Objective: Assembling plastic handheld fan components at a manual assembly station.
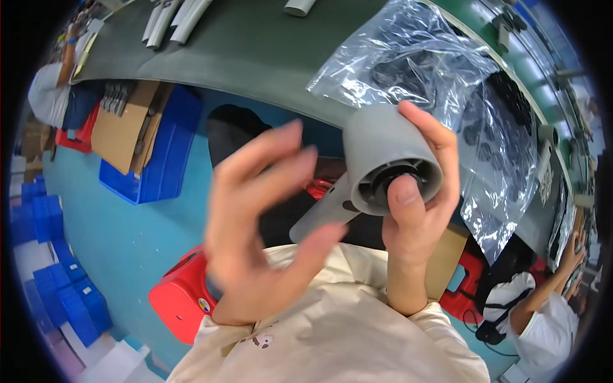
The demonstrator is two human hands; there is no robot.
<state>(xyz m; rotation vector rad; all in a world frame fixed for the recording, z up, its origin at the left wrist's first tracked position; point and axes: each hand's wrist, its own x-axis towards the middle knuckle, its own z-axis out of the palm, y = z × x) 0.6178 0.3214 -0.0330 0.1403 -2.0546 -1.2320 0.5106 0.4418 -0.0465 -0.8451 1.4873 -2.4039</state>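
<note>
Grey housing (pixel 383 137) gripped in right hand (pixel 418 226), fingers around shell, thumb pressed at black insert (pixel 381 190) in open end. Left hand (pixel 252 255) spread wide, blurred, left of housing, holding nothing; contact with handle (pixel 322 207) cannot tell. Handle joined; insert seems at least partly in; what remains unclear. Bench (pixel 249 54) edge just beyond housing, plastic bag (pixel 434 64) crowding beyond right; open room left of housing, above blue floor (pixel 147 236).

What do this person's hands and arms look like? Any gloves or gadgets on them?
Both the left hand and right hand are bare, with no gloves or cables visible. Cream sleeves leave the wrists uncovered. Blur hides the left's finer details.
</note>
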